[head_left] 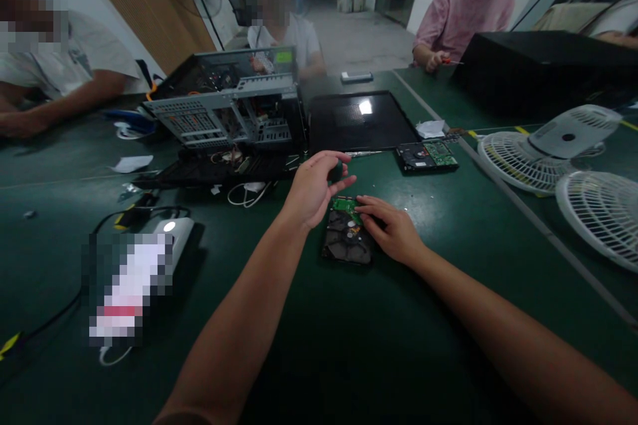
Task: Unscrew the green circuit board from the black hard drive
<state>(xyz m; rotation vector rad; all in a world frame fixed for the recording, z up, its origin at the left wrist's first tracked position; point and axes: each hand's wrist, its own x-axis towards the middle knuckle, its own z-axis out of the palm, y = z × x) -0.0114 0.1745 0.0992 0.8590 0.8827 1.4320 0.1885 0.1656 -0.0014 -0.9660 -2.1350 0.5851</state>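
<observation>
A hard drive (343, 239) lies on the green table in front of me, its green circuit board facing up at the far end. My right hand (391, 229) holds it from the right, fingertips and thumb on the board and its edge. Just above and beyond the drive, my left hand (319, 186) is raised off the table. Its fingers curl around a dark, rounded handle (335, 172); the rest of that tool is hidden. A second hard drive (427, 156) with its board up lies farther off to the right. A thin metal tool (371, 153) lies behind my left hand.
An opened computer case (224, 113) stands back left, beside a black panel (359, 121). White fan grilles (605, 212) lie at right, with a black case (543, 73) behind. A phone (132, 279) and cables lie left. Several people sit around; one hand (435, 61) holds a red-handled screwdriver.
</observation>
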